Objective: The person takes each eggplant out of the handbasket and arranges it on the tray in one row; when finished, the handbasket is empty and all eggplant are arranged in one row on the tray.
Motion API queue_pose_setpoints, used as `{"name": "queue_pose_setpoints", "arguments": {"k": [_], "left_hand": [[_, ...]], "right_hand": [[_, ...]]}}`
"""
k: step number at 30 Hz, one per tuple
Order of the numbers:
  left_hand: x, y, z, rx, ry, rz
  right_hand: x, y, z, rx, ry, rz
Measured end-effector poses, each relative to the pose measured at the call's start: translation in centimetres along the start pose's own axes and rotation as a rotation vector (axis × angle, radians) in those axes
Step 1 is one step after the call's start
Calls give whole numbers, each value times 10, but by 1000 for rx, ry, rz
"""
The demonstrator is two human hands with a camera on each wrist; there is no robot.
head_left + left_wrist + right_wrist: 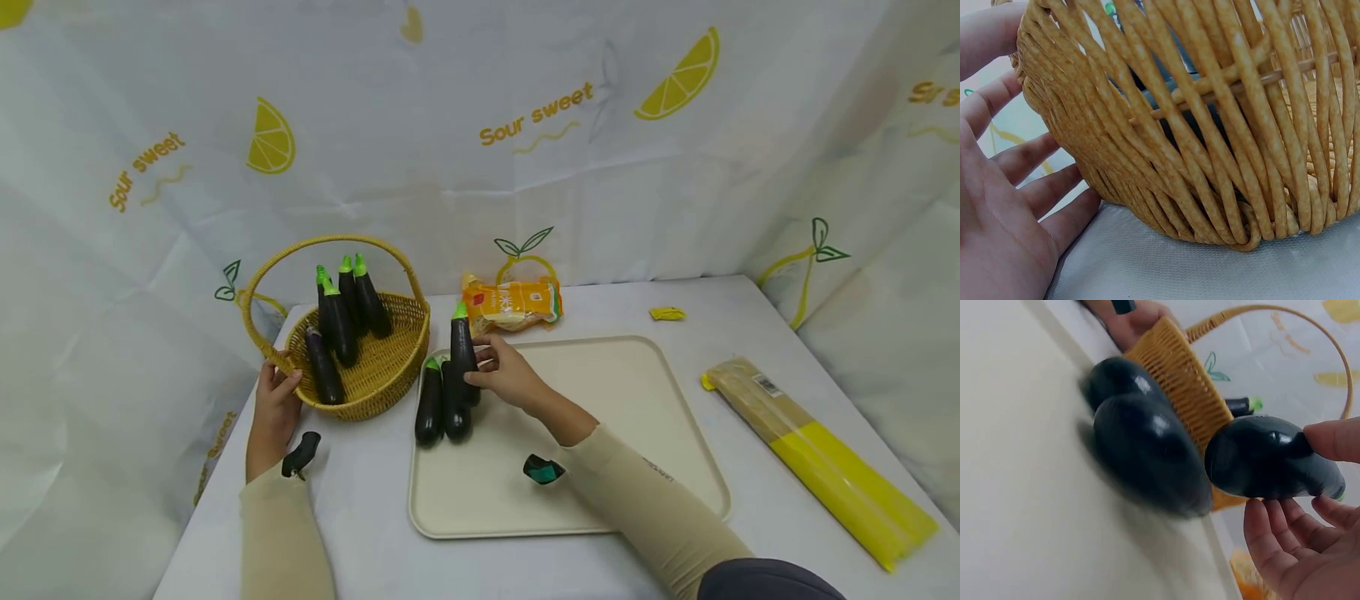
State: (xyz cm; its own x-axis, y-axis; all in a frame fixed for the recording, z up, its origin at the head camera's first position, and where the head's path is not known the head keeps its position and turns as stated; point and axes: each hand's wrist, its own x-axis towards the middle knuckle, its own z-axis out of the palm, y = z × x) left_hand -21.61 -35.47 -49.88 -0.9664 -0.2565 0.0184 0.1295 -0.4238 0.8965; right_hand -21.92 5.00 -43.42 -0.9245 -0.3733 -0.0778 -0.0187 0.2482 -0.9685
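Apparently midway: the basket holds five eggplants, the tray two; right hand pinches another, left hand grips the basket.

The left forearm reaches forward to the left hand, its fingers splayed and nearly straight, while the right forearm slants forward and leftward to the right hand, its thumb and bent fingers opposed in a pinching grip.
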Motion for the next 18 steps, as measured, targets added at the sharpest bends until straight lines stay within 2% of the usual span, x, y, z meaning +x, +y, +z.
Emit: {"name": "queue_pose_setpoints", "arguments": {"k": [4, 6, 11, 13, 14, 18], "left_hand": [[1, 1, 1, 10, 5, -9], [2, 1, 1, 25, 13, -24], [2, 3, 2, 51, 22, -62], [1, 3, 2, 58, 19, -66], [1, 3, 2, 61, 19, -67], [0, 2, 2, 64, 10, -44]], "right_hand": [[-7, 19, -15, 73, -28, 27], [-9, 29, -22, 75, -48, 64], [-12, 46, -28, 63, -169, 159], [-13, 47, -29, -5, -182, 170], [-13, 46, -29, -82, -169, 157], [-10, 41, -27, -399, -39, 97]]}}
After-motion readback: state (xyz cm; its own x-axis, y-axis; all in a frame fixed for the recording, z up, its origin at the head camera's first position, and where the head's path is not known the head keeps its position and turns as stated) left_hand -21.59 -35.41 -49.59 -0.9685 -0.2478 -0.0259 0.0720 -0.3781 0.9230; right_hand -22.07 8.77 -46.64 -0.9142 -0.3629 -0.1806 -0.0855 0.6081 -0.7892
